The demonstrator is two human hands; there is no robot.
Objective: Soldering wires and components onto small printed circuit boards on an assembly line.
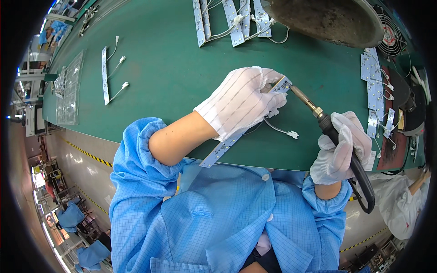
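In a white striped glove, my left hand [246, 100] is closed on a white LED strip board [222, 150]. The board slants from the table's near edge up to my fingertips, and the glove covers its middle. A thin white wire with a connector [292, 134] trails out from under that hand. My right hand [345, 148], gloved too, grips the black handle of a soldering iron [330, 130]. The iron's metal tip meets the board's far end beside my left fingers; whether it actually touches cannot be told.
Several LED strips with wires [236, 27] lie at the far side under a dark round hood [327, 20]. More strips [375, 86] are stacked at right, near a fan [390, 36]. One wired strip [105, 75] and a clear plastic tray [69, 91] lie at left on the green table [154, 59].
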